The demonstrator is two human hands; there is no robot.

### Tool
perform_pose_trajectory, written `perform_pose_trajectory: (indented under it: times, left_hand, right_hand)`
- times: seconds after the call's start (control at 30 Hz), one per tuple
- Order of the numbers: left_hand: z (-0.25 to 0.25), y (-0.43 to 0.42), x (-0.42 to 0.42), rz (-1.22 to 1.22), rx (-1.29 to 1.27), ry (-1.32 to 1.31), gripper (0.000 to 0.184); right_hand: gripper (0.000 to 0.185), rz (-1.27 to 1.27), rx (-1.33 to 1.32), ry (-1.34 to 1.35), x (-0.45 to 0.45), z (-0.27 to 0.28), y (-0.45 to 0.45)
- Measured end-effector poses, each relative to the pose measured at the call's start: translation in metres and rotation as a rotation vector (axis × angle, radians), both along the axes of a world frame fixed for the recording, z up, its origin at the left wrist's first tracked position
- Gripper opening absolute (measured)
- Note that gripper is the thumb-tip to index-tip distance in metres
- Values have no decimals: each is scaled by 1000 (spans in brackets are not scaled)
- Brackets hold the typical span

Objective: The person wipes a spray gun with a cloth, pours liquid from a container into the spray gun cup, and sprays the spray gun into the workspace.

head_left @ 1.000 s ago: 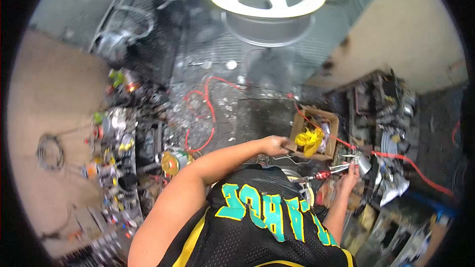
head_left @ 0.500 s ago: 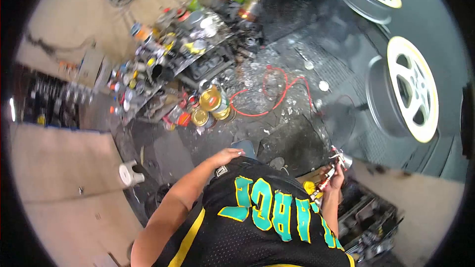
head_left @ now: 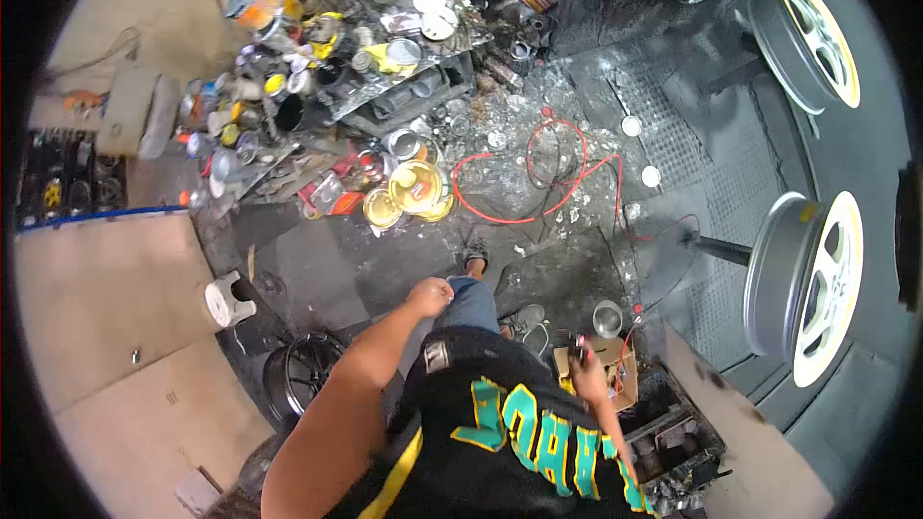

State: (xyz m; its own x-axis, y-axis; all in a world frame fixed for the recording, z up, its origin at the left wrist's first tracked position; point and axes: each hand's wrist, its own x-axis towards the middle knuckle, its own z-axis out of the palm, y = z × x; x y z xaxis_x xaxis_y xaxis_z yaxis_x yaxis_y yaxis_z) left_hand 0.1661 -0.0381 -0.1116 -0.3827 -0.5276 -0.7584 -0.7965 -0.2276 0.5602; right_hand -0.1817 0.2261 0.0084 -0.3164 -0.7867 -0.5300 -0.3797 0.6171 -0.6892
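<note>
My left hand (head_left: 432,297) hangs over my thigh in blue jeans (head_left: 469,304), its fingers curled in. No object shows in it. Low on the right, my right hand (head_left: 588,380) is closed on a spray gun (head_left: 580,350), blurred and mostly covered by the fingers. A round metal cup (head_left: 608,319) shows just beyond that hand; whether it is joined to the gun, I cannot tell. Under and behind the hand is an open cardboard box (head_left: 623,373).
Two wheel rims, one nearer (head_left: 806,288) and one farther (head_left: 806,38), stand on the right. A red hose (head_left: 510,220) loops over the floor. Paint cans (head_left: 415,187) and a cluttered bench (head_left: 404,86) lie ahead left. A white stool (head_left: 229,302) and black rim (head_left: 298,375) are left.
My right hand with the spray gun has come in from the right, nearer my body. My left hand has curled more. The view has shifted, showing my feet and the black rim.
</note>
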Motion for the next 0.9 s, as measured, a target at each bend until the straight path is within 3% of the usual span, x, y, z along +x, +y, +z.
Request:
perform_pose_trajectory:
  times: [0.03, 0.07, 0.17, 0.2, 0.23, 0.27, 0.3, 0.37, 0.4, 0.47, 0.5, 0.57, 0.6, 0.7, 0.77, 0.9]
  left_hand:
    - [-21, -16, -9, -38, -8, -11, 6]
    - [-44, -34, -20, -38, 22, -8, 6]
    - [-119, -86, -64, -92, -17, -21, 6]
    - [-146, -102, -77, -128, -60, -11, 7]
    - [-176, -111, -89, -22, -37, -38, 6]
    - [-209, -116, -98, 82, -15, -68, 6]
    - [-249, -116, -102, 74, 14, -78, 6]
    - [-328, -107, -106, 451, 157, 20, 25]
    - [-331, -108, -116, 444, 182, 7, 25]
    - [-315, -123, -145, 1018, 402, 15, 46]
    - [-336, -123, -146, 1016, 419, 1, 46]
    - [-377, -128, -143, 1128, 560, -180, 49]
    - [-385, -132, -144, 1125, 574, -188, 49]
    - [-400, -157, -151, 1285, 635, -264, 47]
    - [-412, -158, -148, 1457, 549, 177, 34]
    - [-331, -199, -189, 1420, 531, 442, 23]
  right_hand:
    - [38, 26, -61, 127, 10, 2, 7]
    - [39, -135, 244, -155, 14, -2, 21]
    - [47, -146, 520, -167, 30, -10, 65]
    - [45, -260, 432, -130, 42, -7, 71]
    - [36, -306, 421, -90, 52, 0, 71]
    - [30, -398, 699, -188, 53, 29, 14]
    - [24, -503, 830, -276, 61, 10, 52]
    - [20, -758, 914, -346, 76, 11, 51]
    - [20, -769, 941, -346, 85, 0, 79]
    - [18, -962, 920, -540, 102, -22, 153]
    - [17, -1030, 917, -601, 105, -26, 149]
    - [22, -756, 823, -509, 108, -14, 131]
    - [24, -812, 1022, -542, 97, -9, 92]
    - [22, -847, 983, -522, 94, -14, 94]
    - [22, -895, 988, -457, 89, -11, 90]
    - [19, -988, 872, -438, 75, -11, 93]
